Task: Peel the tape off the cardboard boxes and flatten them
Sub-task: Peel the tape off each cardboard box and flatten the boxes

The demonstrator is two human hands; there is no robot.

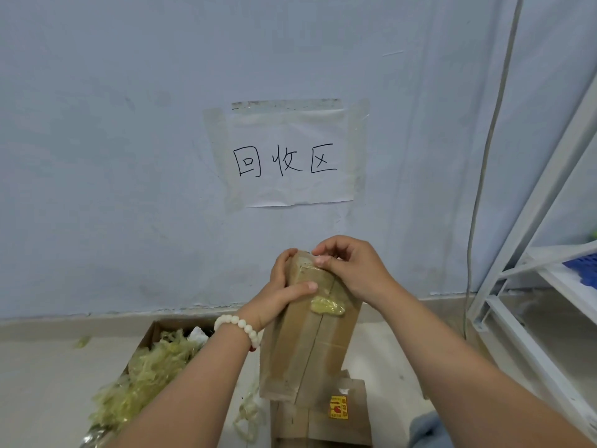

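One brown cardboard box (290,350), upright, bears crumpled yellowish tape (326,306).

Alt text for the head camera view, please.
A person holds a taped cardboard box roughly upright before a wall: the left hand grips its side, and the right hand pinches the tape at its top end. A crumpled tape wad sticks to the box's face; an open carton of peeled tape scraps sits lower left.

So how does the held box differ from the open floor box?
The held box is closed, taped; the floor box is open, holding peeled tape. The held box is on end, gripped by the left hand and right hand; the floor box sits untouched. Both are brown cardboard.
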